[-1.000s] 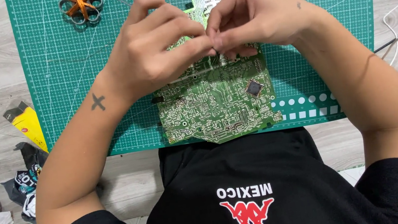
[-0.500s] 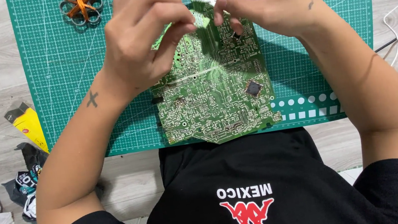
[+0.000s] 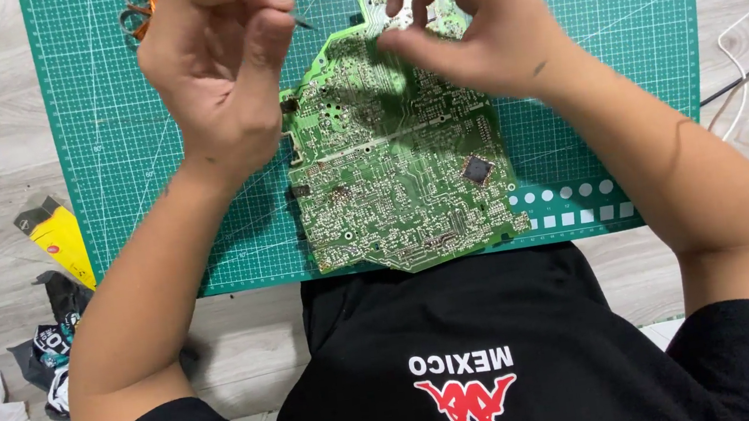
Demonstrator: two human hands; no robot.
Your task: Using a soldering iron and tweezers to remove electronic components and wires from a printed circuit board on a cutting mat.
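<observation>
Where the yellow utility knife (image 3: pixel 59 241) lies off the green cutting mat (image 3: pixel 141 172), the left hand (image 3: pixel 220 77) hovers curled, pinching a thin dark pin-like tool (image 3: pixel 302 24). The green circuit board (image 3: pixel 397 160) lies flat on the mat, solder side up, densely traced, one black chip (image 3: pixel 477 169) near its right edge. The right hand (image 3: pixel 466 23), fingers loosely bent, grips nothing discernible above the board's top.
</observation>
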